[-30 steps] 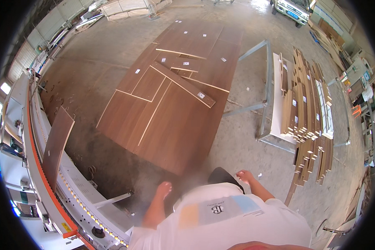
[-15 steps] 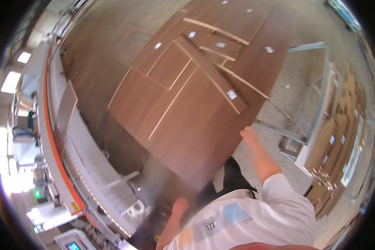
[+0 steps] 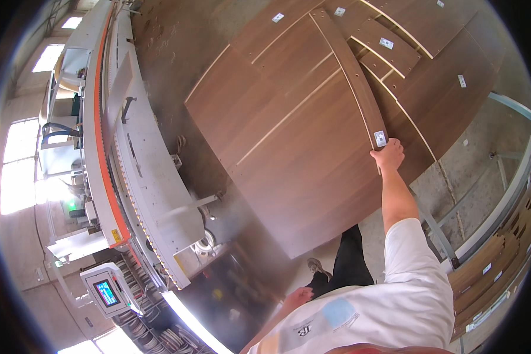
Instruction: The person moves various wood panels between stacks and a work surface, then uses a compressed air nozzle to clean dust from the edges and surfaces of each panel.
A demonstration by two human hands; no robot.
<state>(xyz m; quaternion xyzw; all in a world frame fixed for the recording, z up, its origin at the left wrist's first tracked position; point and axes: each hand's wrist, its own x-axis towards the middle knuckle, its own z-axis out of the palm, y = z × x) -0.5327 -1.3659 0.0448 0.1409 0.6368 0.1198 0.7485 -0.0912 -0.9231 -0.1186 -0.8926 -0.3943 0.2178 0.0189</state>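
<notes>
Out ahead, my right hand is closed around the near end of a long narrow brown wood board with a white label. That board lies slantwise on top of large brown panels. My left hand hangs low by my body, away from the panels. Its fingers look curled, and nothing shows in them. Smaller labelled panels lie to the right of the long board's far part.
On the left runs a long grey machine with an orange strip and a panel standing on it. A control screen sits at its near end. Stacked brown boards and a metal frame are at the right.
My right hand has reached forward and closed on the narrow board's end. The view has turned, so the machine and its screen show more fully. My left hand still hangs low.
</notes>
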